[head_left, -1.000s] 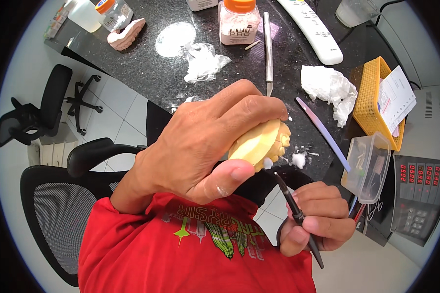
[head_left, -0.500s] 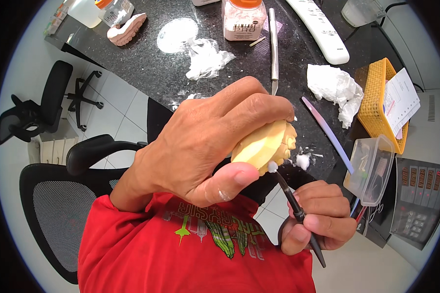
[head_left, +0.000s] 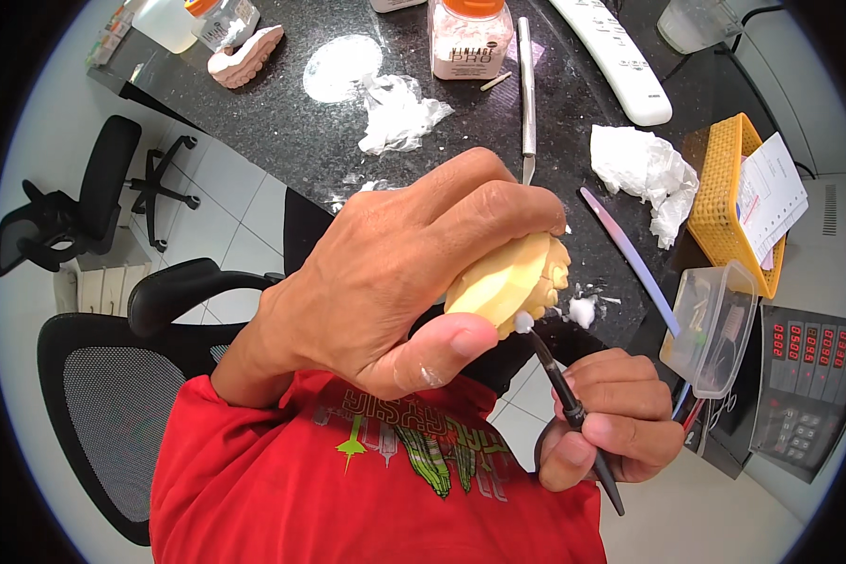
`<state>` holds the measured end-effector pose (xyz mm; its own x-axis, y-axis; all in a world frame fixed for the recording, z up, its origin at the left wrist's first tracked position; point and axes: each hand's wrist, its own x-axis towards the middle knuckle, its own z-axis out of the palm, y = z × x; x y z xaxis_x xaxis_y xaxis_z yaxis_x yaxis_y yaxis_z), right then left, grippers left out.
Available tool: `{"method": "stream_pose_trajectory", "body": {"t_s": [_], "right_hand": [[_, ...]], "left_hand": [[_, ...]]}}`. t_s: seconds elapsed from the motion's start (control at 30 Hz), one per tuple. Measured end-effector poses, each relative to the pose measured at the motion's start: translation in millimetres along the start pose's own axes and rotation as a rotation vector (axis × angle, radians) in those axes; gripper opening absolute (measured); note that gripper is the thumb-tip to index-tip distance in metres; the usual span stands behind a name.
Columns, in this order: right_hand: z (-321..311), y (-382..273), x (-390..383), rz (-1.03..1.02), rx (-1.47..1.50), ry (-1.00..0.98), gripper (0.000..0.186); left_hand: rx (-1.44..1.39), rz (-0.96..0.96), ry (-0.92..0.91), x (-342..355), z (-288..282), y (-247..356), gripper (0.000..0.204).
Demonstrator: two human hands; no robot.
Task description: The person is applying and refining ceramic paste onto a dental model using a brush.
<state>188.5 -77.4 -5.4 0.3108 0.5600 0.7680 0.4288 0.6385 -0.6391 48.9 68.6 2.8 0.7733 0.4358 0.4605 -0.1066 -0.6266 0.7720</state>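
My left hand [head_left: 385,273] is wrapped round a yellow dental model [head_left: 503,277], its row of teeth facing right. In my right hand [head_left: 620,414] is a thin black brush [head_left: 573,404], pinched between thumb and fingers and slanting up to the left. Its tip meets or nearly meets a small white tooth piece [head_left: 524,321] at the model's lower edge. A white fluffy lump [head_left: 582,311] lies on the bench just right of the model. The palm side of the left hand hides part of the model.
On the dark speckled bench [head_left: 498,122] lie crumpled tissues [head_left: 399,113], a metal knife [head_left: 527,94] and a purple strip-like tool [head_left: 630,254]. A jar with orange lid [head_left: 470,42] and a pink dental cast [head_left: 244,58] stand farther off. At right are a yellow basket [head_left: 719,207] and clear plastic box [head_left: 719,329].
Both hands, the model and the brush hold almost the same place. The red digits on the device at the right look brighter now.
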Motion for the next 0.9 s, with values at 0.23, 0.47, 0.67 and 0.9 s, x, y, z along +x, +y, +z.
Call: {"method": "stream_pose_trajectory", "body": {"t_s": [0.23, 0.47, 0.67, 0.9], "right_hand": [[2.3, -1.6, 1.1, -0.007, -0.030, 0.006, 0.019], [4.1, 0.8, -0.2, -0.027, -0.027, 0.023, 0.019], [2.5, 0.3, 0.5, -0.031, -0.043, 0.006, 0.018], [1.5, 1.8, 0.2, -0.023, -0.049, -0.017, 0.019]], "left_hand": [[0.007, 0.021, 0.032, -0.4, 2.1, -1.4, 0.079], [0.021, 0.011, 0.004, -0.4, -0.2, -1.6, 0.078], [0.026, 0.026, 0.004, 0.2, -0.4, -0.8, 0.077], [0.018, 0.026, -0.002, -0.6, 0.2, -2.8, 0.076]]}}
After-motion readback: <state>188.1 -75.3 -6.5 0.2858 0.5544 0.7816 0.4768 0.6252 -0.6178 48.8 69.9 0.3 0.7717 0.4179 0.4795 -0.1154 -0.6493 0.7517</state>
